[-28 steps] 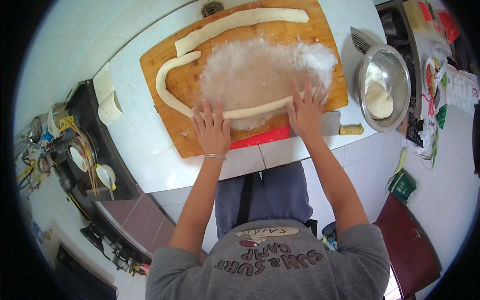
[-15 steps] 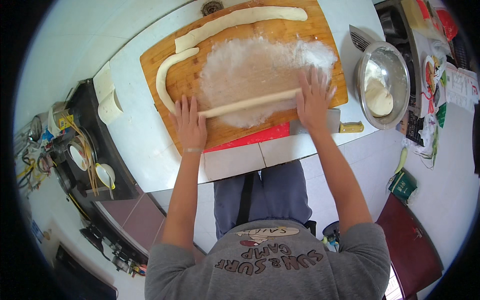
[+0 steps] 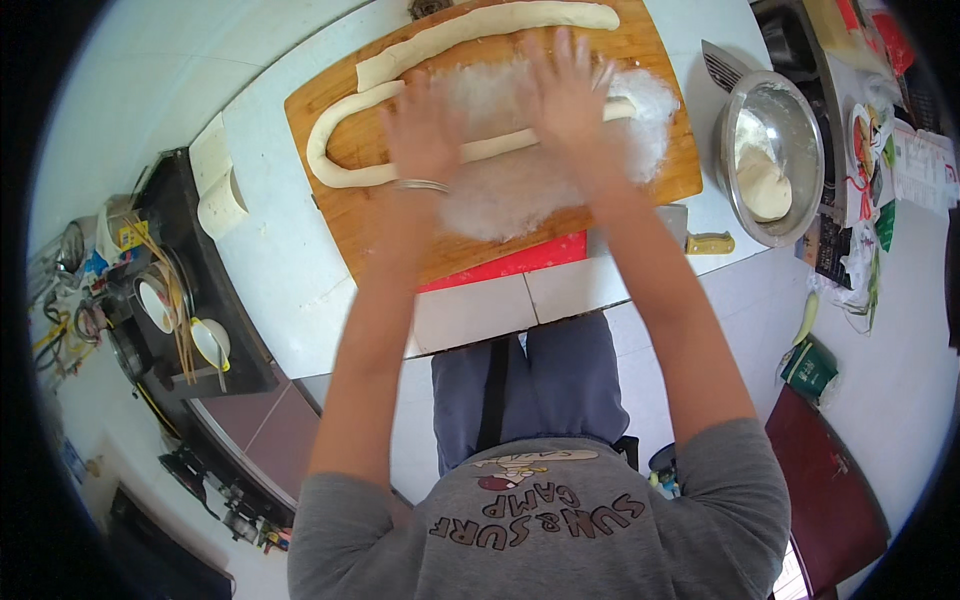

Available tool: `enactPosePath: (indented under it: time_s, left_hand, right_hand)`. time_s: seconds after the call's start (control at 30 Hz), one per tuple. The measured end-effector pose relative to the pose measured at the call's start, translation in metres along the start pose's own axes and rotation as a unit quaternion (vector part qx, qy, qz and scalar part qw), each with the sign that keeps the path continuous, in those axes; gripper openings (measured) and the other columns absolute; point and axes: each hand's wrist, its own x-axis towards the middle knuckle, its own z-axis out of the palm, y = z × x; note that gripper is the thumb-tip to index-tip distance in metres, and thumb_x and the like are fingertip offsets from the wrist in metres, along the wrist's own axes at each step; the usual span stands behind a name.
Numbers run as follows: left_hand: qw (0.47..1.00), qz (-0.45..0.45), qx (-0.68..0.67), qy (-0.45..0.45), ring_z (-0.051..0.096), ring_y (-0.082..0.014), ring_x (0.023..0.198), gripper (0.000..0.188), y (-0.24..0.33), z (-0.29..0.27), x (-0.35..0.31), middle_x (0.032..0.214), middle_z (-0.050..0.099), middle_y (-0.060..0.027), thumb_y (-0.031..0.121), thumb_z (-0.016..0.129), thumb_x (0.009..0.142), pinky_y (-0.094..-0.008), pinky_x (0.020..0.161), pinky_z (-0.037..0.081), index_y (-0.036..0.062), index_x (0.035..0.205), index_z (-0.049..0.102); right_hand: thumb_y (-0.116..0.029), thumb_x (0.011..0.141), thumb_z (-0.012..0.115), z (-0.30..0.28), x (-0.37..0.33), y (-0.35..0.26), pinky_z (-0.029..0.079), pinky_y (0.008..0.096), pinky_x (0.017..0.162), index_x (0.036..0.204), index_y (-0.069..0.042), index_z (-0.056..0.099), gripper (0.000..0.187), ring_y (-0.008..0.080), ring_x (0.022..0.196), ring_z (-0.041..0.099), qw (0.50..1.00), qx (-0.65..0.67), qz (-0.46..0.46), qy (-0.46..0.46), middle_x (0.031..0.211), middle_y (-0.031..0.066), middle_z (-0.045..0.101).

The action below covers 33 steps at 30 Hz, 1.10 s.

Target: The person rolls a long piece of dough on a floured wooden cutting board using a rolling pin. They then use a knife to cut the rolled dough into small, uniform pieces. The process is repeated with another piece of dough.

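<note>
A long, thin rope of dough [image 3: 498, 143] curves in a U across the floured wooden board [image 3: 355, 238]. My left hand [image 3: 425, 125] is over the rope near the bend, its fingers stretched forward and blurred. Further right my right hand [image 3: 568, 95] covers another stretch of it, fingers spread and also blurred. Both hands are open; whether the palms press on the dough is hidden. A thicker strip of dough [image 3: 490, 33] lies along the board's far edge.
Right of the board stands a metal bowl [image 3: 808, 140] with a lump of dough [image 3: 764, 190] inside. A cleaver [image 3: 705, 243] pokes out from the board's near right edge, beside a red sheet [image 3: 505, 262]. Bowls and chopsticks [image 3: 180, 315] sit at left.
Both hands have moved forward, away from me, over the rope. The rope's straight stretch has shifted away too, and its right end now shows beyond my right hand.
</note>
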Motion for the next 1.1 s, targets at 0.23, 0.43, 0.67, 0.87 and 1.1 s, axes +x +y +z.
enactPosePath:
  time_s: [0.23, 0.43, 0.67, 0.87, 1.1]
  left_hand:
    - [0.992, 0.089, -0.059, -0.064, 0.024, -0.0398, 0.143, 0.053, 0.020, -0.010, -0.144, 0.157, 0.032, -0.0062, 0.039, 0.049, 0.096, -0.0683, 0.112, 0.011, 0.0248, 0.147, 0.043]
    - [0.997, 0.038, 0.061, -0.038, 0.026, -0.0374, 0.143, 0.053, -0.050, -0.016, -0.037, 0.156, 0.033, -0.0087, 0.037, 0.047, 0.097, -0.0618, 0.115, 0.014, 0.0186, 0.147, 0.042]
    - [0.993, 0.031, -0.014, -0.110, 0.027, -0.0328, 0.144, 0.051, -0.069, -0.035, -0.136, 0.156, 0.033, -0.0095, 0.034, 0.042, 0.099, -0.0596, 0.117, 0.011, 0.0181, 0.148, 0.040]
    - [0.996, 0.036, 0.025, -0.082, 0.027, -0.0335, 0.144, 0.054, -0.094, -0.031, -0.094, 0.156, 0.033, -0.0095, 0.037, 0.041, 0.100, -0.0599, 0.116, 0.010, 0.0176, 0.150, 0.037]
    - [0.990, 0.105, -0.024, -0.087, 0.033, -0.0324, 0.141, 0.059, -0.006, -0.012, -0.073, 0.154, 0.038, -0.0080, 0.037, 0.051, 0.096, -0.0595, 0.116, 0.014, 0.0114, 0.148, 0.038]
  right_hand:
    - [-0.044, 0.096, 0.046, -0.043, -0.141, -0.005, 0.005, 0.0742, 0.108, 0.146, -0.032, 0.044, 0.051, 0.0475, 0.144, 0.019, 0.992, 0.040, 0.018, -0.115, 0.157, 0.0136, 0.029]
    - [-0.046, 0.095, 0.046, 0.000, -0.031, 0.020, 0.010, 0.0696, 0.111, 0.137, -0.026, 0.055, 0.047, 0.0478, 0.143, 0.021, 0.999, 0.037, -0.003, 0.014, 0.156, 0.0162, 0.030]
    - [-0.045, 0.094, 0.048, -0.045, -0.106, 0.026, 0.010, 0.0680, 0.112, 0.145, -0.029, 0.046, 0.053, 0.0482, 0.142, 0.021, 0.995, 0.029, 0.025, -0.088, 0.155, 0.0170, 0.031]
    - [-0.045, 0.093, 0.051, -0.035, -0.079, 0.040, 0.010, 0.0690, 0.111, 0.148, -0.029, 0.042, 0.057, 0.0492, 0.141, 0.023, 0.998, 0.024, 0.036, -0.045, 0.154, 0.0162, 0.034]
    - [-0.032, 0.091, 0.061, -0.092, -0.132, 0.104, 0.022, 0.0626, 0.112, 0.146, -0.015, 0.042, 0.061, 0.0436, 0.136, 0.035, 0.989, 0.087, 0.104, -0.056, 0.147, 0.0206, 0.040]
